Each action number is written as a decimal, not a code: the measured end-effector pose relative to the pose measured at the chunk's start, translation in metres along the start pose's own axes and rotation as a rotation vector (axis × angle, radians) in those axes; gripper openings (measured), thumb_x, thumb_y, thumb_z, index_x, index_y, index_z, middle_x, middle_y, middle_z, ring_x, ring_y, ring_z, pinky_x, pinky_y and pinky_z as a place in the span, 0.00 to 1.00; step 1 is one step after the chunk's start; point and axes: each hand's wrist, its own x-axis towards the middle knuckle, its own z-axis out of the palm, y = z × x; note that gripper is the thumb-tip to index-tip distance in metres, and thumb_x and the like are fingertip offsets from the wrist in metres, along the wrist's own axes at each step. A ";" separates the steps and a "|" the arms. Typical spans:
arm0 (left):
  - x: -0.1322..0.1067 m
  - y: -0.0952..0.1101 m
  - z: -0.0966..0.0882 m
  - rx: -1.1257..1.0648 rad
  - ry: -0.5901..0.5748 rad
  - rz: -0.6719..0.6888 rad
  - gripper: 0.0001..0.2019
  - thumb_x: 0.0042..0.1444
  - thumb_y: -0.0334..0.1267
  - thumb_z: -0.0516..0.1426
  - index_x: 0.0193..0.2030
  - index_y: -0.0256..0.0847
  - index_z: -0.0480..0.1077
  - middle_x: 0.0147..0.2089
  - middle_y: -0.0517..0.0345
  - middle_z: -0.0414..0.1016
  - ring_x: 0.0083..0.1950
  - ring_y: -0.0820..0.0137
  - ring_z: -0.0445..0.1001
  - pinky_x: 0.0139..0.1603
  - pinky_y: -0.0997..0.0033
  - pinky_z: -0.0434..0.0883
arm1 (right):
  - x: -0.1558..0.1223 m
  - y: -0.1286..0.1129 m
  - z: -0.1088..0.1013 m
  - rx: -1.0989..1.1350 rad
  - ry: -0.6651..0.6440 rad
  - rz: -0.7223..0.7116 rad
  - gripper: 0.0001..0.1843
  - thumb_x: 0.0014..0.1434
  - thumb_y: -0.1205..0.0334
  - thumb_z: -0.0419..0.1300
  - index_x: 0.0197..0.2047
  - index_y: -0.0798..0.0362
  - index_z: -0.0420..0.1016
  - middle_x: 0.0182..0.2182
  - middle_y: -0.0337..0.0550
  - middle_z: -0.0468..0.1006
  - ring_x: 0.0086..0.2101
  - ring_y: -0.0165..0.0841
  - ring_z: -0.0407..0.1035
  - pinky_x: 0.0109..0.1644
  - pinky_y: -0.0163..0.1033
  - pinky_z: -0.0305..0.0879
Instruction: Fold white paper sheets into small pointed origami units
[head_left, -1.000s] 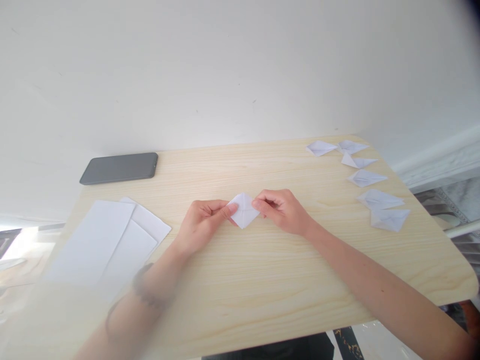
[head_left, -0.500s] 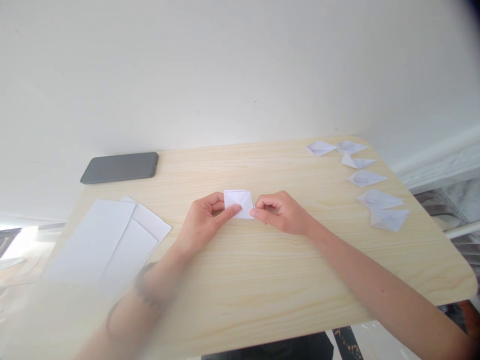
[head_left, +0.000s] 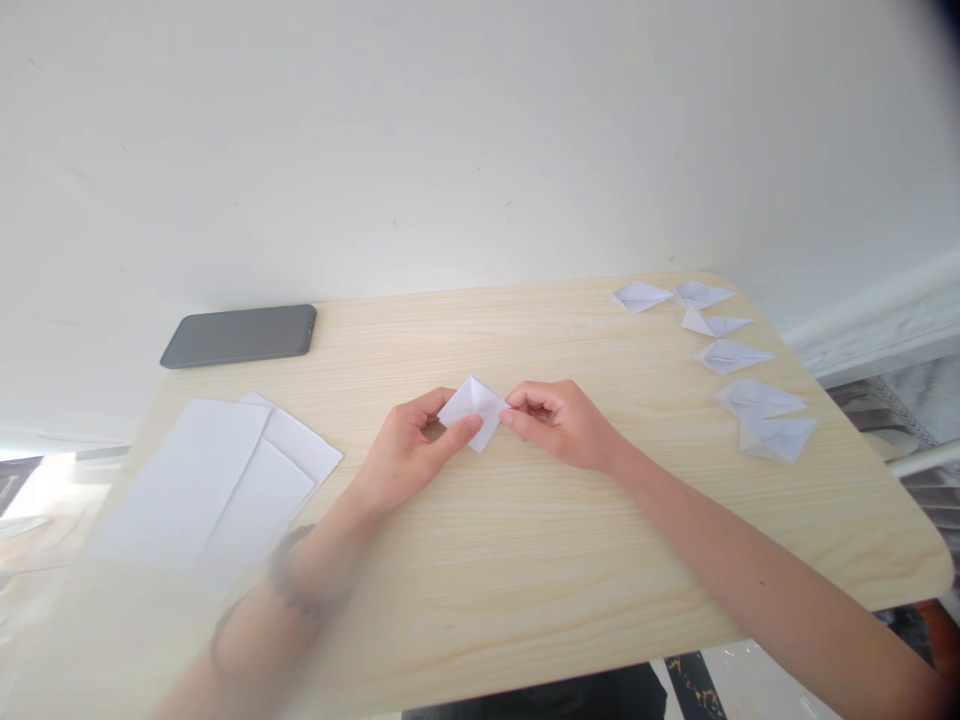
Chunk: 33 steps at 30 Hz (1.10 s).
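Note:
A small folded square of white paper (head_left: 474, 402) is held over the middle of the table, one corner pointing away from me. My left hand (head_left: 409, 445) grips its left side, the thumb lying on the upper face and the fingers partly hidden behind. At the right corner, my right hand (head_left: 559, 422) pinches the paper between thumb and forefinger. A diagonal crease and layered flaps show on the paper.
On the wooden table (head_left: 480, 560), white paper sheets (head_left: 202, 470) overlap at the left, below a dark phone (head_left: 240, 336). Several folded kite-shaped papers (head_left: 733, 357) line the right side. A white wall (head_left: 465, 150) rises behind the table.
The folded paper has turned between my hands, from edges roughly level to a diamond with a corner pointing away. Both hands remain in nearly the same place.

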 end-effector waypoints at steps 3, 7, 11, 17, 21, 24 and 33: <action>0.000 -0.001 0.001 -0.039 0.008 -0.022 0.15 0.51 0.46 0.60 0.43 0.39 0.70 0.37 0.57 0.77 0.37 0.67 0.73 0.36 0.72 0.67 | 0.000 -0.002 -0.001 0.013 0.004 0.005 0.10 0.57 0.59 0.55 0.27 0.55 0.67 0.20 0.35 0.69 0.22 0.23 0.60 0.25 0.30 0.54; 0.001 -0.002 0.002 -0.118 0.011 -0.016 0.16 0.53 0.44 0.59 0.46 0.39 0.67 0.42 0.55 0.77 0.43 0.65 0.75 0.44 0.69 0.68 | -0.001 -0.004 -0.001 -0.031 -0.008 -0.027 0.11 0.57 0.60 0.55 0.26 0.55 0.67 0.20 0.35 0.69 0.21 0.23 0.59 0.25 0.30 0.54; 0.000 0.000 0.001 -0.090 -0.025 -0.006 0.14 0.54 0.43 0.58 0.44 0.39 0.67 0.41 0.55 0.77 0.43 0.66 0.75 0.44 0.69 0.69 | -0.002 -0.002 0.000 -0.075 -0.070 -0.089 0.10 0.57 0.59 0.55 0.27 0.55 0.67 0.20 0.35 0.67 0.22 0.23 0.59 0.25 0.30 0.53; 0.000 0.001 0.002 -0.097 0.025 -0.014 0.18 0.52 0.43 0.60 0.47 0.43 0.61 0.39 0.58 0.78 0.40 0.68 0.75 0.40 0.71 0.68 | -0.001 -0.001 -0.002 -0.090 -0.032 -0.075 0.13 0.60 0.60 0.52 0.25 0.55 0.65 0.19 0.34 0.66 0.20 0.22 0.55 0.23 0.30 0.51; 0.000 0.000 0.002 -0.064 0.008 0.035 0.14 0.54 0.43 0.58 0.45 0.41 0.65 0.41 0.56 0.77 0.42 0.68 0.74 0.44 0.70 0.67 | -0.001 -0.002 -0.002 -0.069 0.011 -0.081 0.14 0.60 0.60 0.51 0.24 0.55 0.65 0.21 0.35 0.68 0.21 0.23 0.57 0.26 0.31 0.53; 0.000 -0.002 0.001 0.003 0.009 0.051 0.11 0.55 0.44 0.57 0.40 0.39 0.70 0.40 0.56 0.76 0.41 0.68 0.73 0.44 0.70 0.66 | -0.001 -0.002 -0.002 -0.076 0.006 -0.110 0.14 0.59 0.60 0.53 0.23 0.55 0.63 0.20 0.34 0.64 0.21 0.23 0.55 0.25 0.31 0.51; -0.003 -0.001 -0.002 0.030 -0.049 0.018 0.12 0.54 0.46 0.56 0.32 0.38 0.71 0.36 0.56 0.76 0.40 0.64 0.73 0.38 0.68 0.68 | -0.001 -0.003 -0.002 -0.123 -0.041 -0.122 0.15 0.59 0.59 0.52 0.22 0.53 0.58 0.19 0.32 0.53 0.21 0.23 0.47 0.24 0.32 0.45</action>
